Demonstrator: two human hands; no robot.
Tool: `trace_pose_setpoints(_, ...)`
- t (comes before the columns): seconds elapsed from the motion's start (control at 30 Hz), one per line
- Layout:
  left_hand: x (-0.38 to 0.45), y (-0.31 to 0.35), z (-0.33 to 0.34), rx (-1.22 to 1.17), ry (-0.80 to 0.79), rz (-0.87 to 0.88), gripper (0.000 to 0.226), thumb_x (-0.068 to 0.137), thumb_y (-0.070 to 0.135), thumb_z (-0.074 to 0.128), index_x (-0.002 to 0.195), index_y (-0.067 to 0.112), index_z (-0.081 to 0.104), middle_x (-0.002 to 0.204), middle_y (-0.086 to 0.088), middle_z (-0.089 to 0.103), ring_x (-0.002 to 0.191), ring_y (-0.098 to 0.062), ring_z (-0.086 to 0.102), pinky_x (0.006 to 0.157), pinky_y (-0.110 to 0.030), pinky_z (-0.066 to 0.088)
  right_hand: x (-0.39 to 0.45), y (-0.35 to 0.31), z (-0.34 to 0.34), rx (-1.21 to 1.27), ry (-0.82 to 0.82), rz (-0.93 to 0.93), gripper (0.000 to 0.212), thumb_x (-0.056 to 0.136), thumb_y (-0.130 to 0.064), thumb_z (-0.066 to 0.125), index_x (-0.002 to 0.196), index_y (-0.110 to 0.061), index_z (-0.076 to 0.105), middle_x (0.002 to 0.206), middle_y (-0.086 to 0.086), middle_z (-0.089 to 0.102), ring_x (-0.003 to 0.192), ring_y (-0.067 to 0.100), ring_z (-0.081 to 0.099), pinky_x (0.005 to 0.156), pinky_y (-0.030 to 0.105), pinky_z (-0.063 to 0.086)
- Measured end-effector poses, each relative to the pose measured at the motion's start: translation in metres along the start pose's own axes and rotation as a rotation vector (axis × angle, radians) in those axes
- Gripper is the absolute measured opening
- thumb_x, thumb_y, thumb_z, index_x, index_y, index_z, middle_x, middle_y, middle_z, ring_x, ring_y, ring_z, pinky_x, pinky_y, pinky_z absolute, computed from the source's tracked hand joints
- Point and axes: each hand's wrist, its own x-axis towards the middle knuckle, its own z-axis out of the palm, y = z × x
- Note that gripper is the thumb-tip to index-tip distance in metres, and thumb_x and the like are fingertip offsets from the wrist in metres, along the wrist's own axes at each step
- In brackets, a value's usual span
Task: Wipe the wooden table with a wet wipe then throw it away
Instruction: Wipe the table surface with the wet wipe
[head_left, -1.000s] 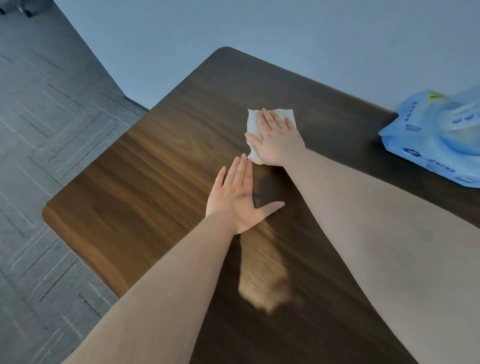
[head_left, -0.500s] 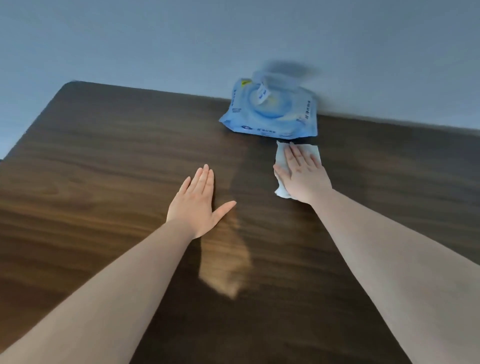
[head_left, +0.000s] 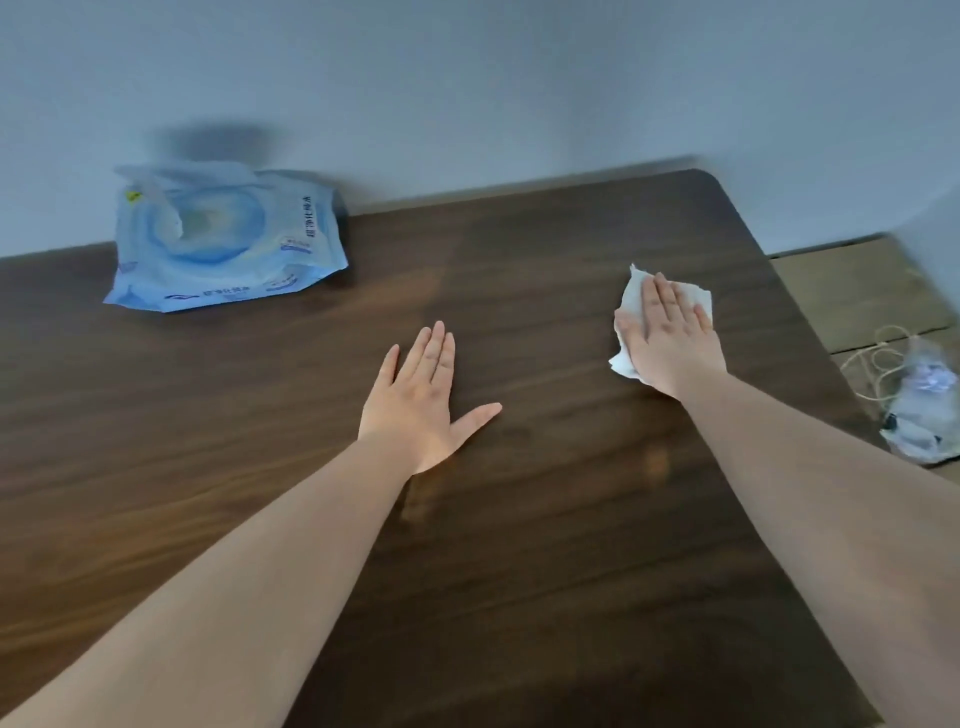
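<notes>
We press a white wet wipe (head_left: 635, 300) flat on the dark wooden tabletop (head_left: 545, 519) with our right hand (head_left: 670, 343).

The wipe lies in the right part of the frame, near the right edge of the tabletop, crumpled, and its corners show above and to the left of our fingers. Our right hand is spread flat on top of it, fingers straight and close together, not pinching. Our left hand (head_left: 423, 400) rests in the centre of the frame, palm down on the bare wood, fingers together and thumb spread out to the right; it holds nothing. In the upper left a blue pack of wipes (head_left: 223, 244) lies on the tabletop against the grey wall (head_left: 519, 78). At the right edge of the frame, off the tabletop, we see a clear plastic bag (head_left: 922, 410) with a thin cord (head_left: 878, 358) beside it, both blurred.
</notes>
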Motion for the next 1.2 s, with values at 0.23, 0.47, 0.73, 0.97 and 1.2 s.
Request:
trace_pose_setpoints(0.23,0.004,0.003,-0.003,0.023,-0.057,-0.029,0.097,0.078,0.079,0.002,0.147,0.014,-0.018,0.158,-0.001,-0.022,0.144,-0.015,-0.021,0.119,-0.04,-0.008,-0.021,0.046,0.0,0.019,-0.007,0.108,0.067,0.096,-0.054,0.005,0.151,-0.016,-0.004,0.161,0.001,-0.005,0.147,0.016,-0.006,0.12,0.038,-0.003)
trace_pose_setpoints(0.47,-0.025,-0.011,-0.005,-0.057,-0.027,-0.004,0.09,0.086,0.073,0.014,0.15,0.014,-0.01,0.16,0.001,-0.015,0.146,-0.011,-0.014,0.12,-0.036,-0.002,-0.067,0.008,0.014,-0.037,-0.022,0.032,0.066,0.097,-0.05,0.006,0.15,-0.013,-0.005,0.161,0.003,-0.005,0.148,0.018,-0.004,0.12,0.039,0.0)
trace_pose_setpoints(0.73,-0.13,-0.111,0.018,-0.131,0.026,-0.227,0.088,0.087,0.071,0.015,0.151,0.014,-0.008,0.16,0.0,-0.013,0.147,-0.013,-0.011,0.119,-0.036,-0.001,-0.116,-0.146,0.04,-0.067,-0.038,-0.302,0.066,0.096,-0.051,0.005,0.151,-0.015,-0.007,0.161,0.0,-0.009,0.147,0.016,-0.008,0.12,0.038,-0.004)
trace_pose_setpoints(0.97,-0.264,-0.231,0.061,-0.199,-0.013,-0.602,0.106,0.074,0.079,0.012,0.15,0.008,-0.008,0.16,-0.006,-0.012,0.147,-0.017,-0.01,0.121,-0.038,0.004,-0.175,-0.332,0.073,-0.079,-0.081,-0.62,0.067,0.096,-0.053,0.004,0.15,-0.017,-0.008,0.16,-0.002,-0.012,0.147,0.016,-0.01,0.12,0.04,-0.006)
trace_pose_setpoints(1.2,-0.385,-0.327,0.1,-0.305,-0.062,-0.957,0.133,0.055,0.094,0.017,0.149,0.004,-0.011,0.16,-0.011,-0.014,0.147,-0.022,-0.011,0.12,-0.043,0.003,-0.248,-0.486,0.106,-0.085,-0.1,-0.869,0.065,0.097,-0.052,0.007,0.151,-0.017,-0.005,0.161,-0.002,-0.008,0.148,0.018,-0.006,0.119,0.04,-0.006)
